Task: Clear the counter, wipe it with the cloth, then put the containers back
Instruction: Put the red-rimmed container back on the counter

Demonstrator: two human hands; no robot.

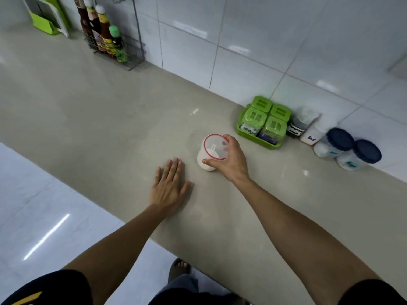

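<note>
Right hand (231,159) grips the tub (210,154) by its red rim, mid-worktop (110,111), left of the green rack (261,124). Left hand (169,186) lies flat, fingers straight. Tub appears light, rigid plastic, part-filled with white powder; grasp the rim or wall, keeping it upright.

The right hand (233,159) grips a clear plastic jar (211,154) with a red rim, fingers and thumb curled round its top; the jar stands on the beige counter (99,111) and holds white powder and a small scoop. The left hand (169,186) lies flat on the counter just beside it, fingers straight. Against the tiled wall sit a green tray of four green-lidded boxes (263,122), a bottle marked "Salt" (317,129) and two blue-lidded jars (348,148). A wire rack of sauce bottles (105,34) stands well apart, far left.
</note>
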